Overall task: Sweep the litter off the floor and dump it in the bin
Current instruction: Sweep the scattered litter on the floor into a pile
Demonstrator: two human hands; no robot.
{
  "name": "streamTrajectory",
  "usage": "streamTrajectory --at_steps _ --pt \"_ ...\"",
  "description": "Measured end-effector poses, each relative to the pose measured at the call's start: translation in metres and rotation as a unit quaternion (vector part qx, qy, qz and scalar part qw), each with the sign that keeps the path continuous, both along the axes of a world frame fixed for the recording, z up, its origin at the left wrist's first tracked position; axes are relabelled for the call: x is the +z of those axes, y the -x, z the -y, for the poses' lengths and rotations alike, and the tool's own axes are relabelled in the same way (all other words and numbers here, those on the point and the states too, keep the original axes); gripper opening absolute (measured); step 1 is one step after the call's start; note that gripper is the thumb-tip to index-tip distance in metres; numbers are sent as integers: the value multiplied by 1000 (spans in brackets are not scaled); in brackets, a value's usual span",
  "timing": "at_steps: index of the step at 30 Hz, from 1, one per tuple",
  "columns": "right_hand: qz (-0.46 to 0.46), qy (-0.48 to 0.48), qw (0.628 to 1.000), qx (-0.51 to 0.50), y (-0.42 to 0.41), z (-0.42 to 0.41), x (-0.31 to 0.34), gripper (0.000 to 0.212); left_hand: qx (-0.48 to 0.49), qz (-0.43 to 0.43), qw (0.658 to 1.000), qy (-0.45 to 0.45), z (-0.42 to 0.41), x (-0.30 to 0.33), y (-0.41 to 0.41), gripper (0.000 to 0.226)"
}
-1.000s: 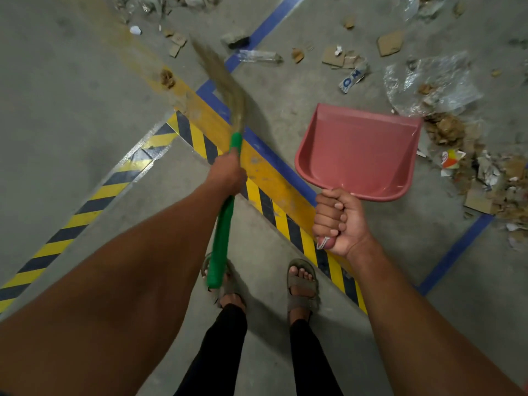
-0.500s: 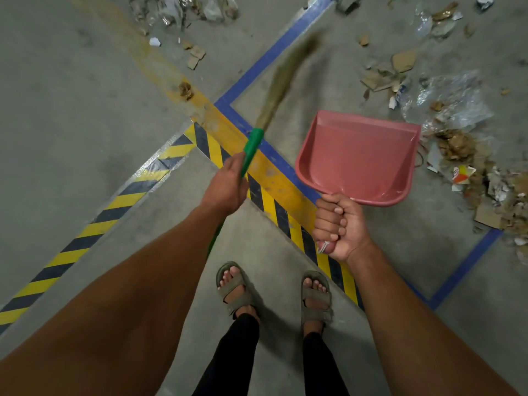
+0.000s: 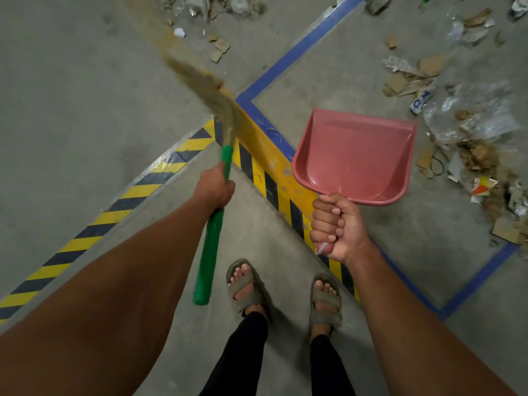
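Meanwhile the broom [image 3: 213, 195] had swung back: half a second earlier its bristles had pointed toward one o'clock, over the blue floor line [image 3: 300, 50], and now they lay blurred toward eleven o'clock, over the yellow band of the hazard tape [image 3: 257, 155]. The left hand [image 3: 215, 184] was clamped round the green handle, part of which stuck out below the fist toward the sandalled feet [image 3: 245, 284]. The right hand [image 3: 334, 227] gripped the handle of the red dustpan [image 3: 354, 155], fingers curled tight; the pan was tilted mouth-forward at about one o'clock, held up and empty as far as the view showed. The litter [image 3: 480, 155], made up of cardboard scraps, clear plastic film and paper, lay scattered from one to three o'clock beyond the pan, with a smaller patch [image 3: 217, 12] at twelve o'clock. No bin appeared in view. Judging by this, the stroke was a back-and-forth sweep that had not yet gathered much; the pile on the right remained well apart from the pan, so collecting had hardly begun.
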State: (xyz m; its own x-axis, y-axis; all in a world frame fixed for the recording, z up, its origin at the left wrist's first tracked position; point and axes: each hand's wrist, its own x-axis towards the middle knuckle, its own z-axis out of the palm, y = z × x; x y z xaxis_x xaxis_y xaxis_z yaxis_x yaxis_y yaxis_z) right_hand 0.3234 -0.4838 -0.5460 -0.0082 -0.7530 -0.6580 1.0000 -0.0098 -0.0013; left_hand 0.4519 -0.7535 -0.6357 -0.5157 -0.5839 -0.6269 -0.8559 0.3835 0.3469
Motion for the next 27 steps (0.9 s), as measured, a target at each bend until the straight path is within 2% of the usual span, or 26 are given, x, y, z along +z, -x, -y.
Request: streamTrajectory --at_steps 5,9,12,14,17,21,25,27 --pt "5 -10 1000 2 -5 1 0 41 -204 -58 975 -69 -7 3 18 67" --pt "1 -11 1000 4 -5 7 6 40 -259 -133 953 -81 -14 13 24 67" --pt "-10 -16 1000 1 -3 19 14 41 -205 -196 958 -51 -9 23 10 66" --pt "-14 -9 1000 1 -1 28 19 41 -136 -204 969 -12 -3 27 -3 67" --pt "-9 14 1000 -1 3 39 22 41 4 -174 983 49 12 36 -19 67" --pt "2 26 1000 7 11 50 21 41 155 -142 971 117 41 42 -26 50" --pt "10 26 1000 9 22 58 13 39 229 -44 969 84 79 23 -10 38" --pt "18 25 999 13 31 61 5 39 208 -7 977 38 90 14 4 33"
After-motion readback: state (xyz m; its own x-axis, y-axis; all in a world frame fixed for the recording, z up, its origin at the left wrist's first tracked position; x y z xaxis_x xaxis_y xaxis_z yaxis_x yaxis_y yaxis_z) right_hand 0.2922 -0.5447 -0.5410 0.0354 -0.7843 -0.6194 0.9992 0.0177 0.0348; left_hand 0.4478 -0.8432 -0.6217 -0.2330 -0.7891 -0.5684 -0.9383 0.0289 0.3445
